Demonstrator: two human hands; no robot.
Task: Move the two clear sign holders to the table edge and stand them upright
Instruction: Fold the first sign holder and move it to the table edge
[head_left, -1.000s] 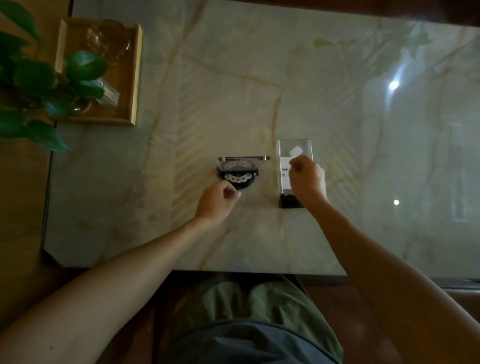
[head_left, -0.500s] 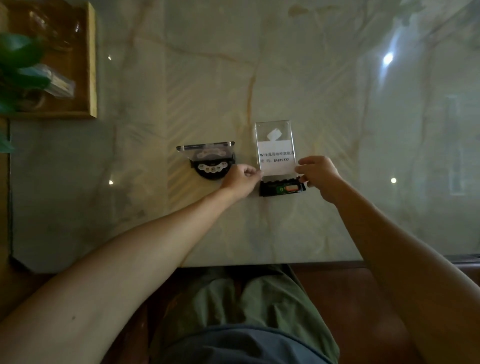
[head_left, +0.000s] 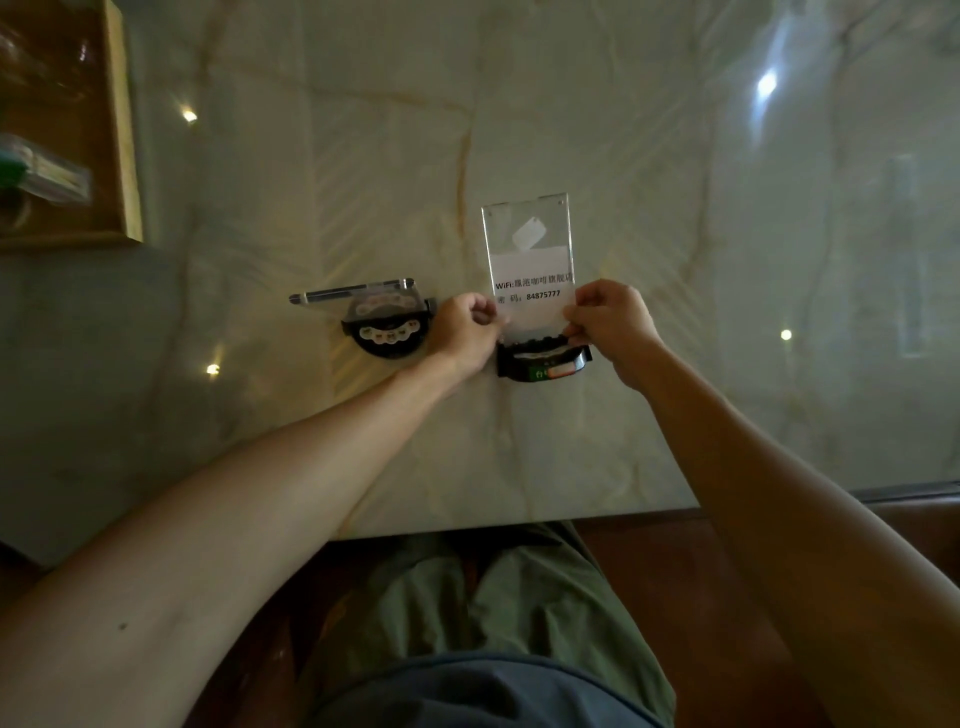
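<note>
A clear sign holder with a WiFi card (head_left: 529, 249) and a black base lies with its panel pointing away from me on the marble table (head_left: 675, 260). My left hand (head_left: 467, 330) pinches the panel's lower left edge. My right hand (head_left: 610, 325) pinches its lower right edge, just above the base. The second clear sign holder (head_left: 382, 314) stands on its black round base just left of my left hand, its panel seen nearly edge-on from above. No hand touches it.
A wooden tray (head_left: 122, 130) with a small packet and glassware sits at the table's far left. The table's near edge (head_left: 519, 519) runs above my lap. Light spots reflect off the glossy marble on the right.
My left hand left the second holder and moved right onto the WiFi holder's left edge. My right hand shifted from the panel's top to its lower right edge. The view moved closer.
</note>
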